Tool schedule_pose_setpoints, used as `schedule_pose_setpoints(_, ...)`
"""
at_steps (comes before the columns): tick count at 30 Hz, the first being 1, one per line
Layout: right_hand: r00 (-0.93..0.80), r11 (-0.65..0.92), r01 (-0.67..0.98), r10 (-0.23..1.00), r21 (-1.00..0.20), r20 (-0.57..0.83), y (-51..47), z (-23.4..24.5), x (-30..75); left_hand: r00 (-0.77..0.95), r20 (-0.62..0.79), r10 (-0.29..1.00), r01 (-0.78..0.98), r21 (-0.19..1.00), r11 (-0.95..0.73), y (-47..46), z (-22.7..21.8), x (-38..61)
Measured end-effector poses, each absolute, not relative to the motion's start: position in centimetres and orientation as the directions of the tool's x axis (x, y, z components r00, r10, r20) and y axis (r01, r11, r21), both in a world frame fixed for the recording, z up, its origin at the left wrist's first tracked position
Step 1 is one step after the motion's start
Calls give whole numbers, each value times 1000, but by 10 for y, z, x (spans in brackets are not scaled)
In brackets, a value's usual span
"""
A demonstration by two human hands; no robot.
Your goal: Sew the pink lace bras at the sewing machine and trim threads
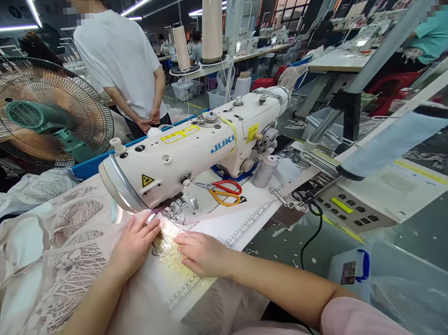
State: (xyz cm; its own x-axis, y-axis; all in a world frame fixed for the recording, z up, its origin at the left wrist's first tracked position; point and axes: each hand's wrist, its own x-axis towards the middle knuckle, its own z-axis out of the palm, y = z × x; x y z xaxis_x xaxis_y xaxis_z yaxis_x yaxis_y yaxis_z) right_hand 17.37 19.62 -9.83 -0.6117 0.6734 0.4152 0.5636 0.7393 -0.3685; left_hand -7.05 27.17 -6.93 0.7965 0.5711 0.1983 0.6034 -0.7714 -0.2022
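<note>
A white sewing machine (170, 150) stands on the table, its lamp lighting the work below its head. Pale lace fabric (78, 267) covers the left of the table and spreads under my left arm. My left hand (135, 243) lies with fingers stretched out on the cloth beside the needle area. Just right of it, my right hand (202, 252) has bent fingers closed on a shiny pale-yellow piece of fabric (170, 251). The needle and the fabric edge under it are too small and bright to make out. Orange-and-red handled scissors (223, 192) rest by the machine's arm.
A thread cone (265, 171) stands right of the scissors. Metal guides and a control box (363, 204) are at the right. A clear plastic bin (402, 288) sits below. Left stand a large fan (38, 113) and a person in a white shirt (119, 62).
</note>
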Motion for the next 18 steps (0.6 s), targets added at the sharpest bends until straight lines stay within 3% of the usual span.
schedule_pose_setpoints(4,-607,743,558,669,-369,428,197,-99,174,770,198,607,638,-224,-737,278,-70,-73)
schedule_pose_setpoints(12,-581,741,557,670,-375,461,181,-87,154,658,58,751,735,-264,-624,273,-62,-63)
schedule_pose_setpoints(15,-700,826,463,563,-322,439,153,-89,122,608,44,793,770,-276,-575,265,-61,-61)
schedule_pose_setpoints(18,-734,849,480,527,-223,429,130,-94,96,546,26,837,802,-306,-514,253,-58,-63)
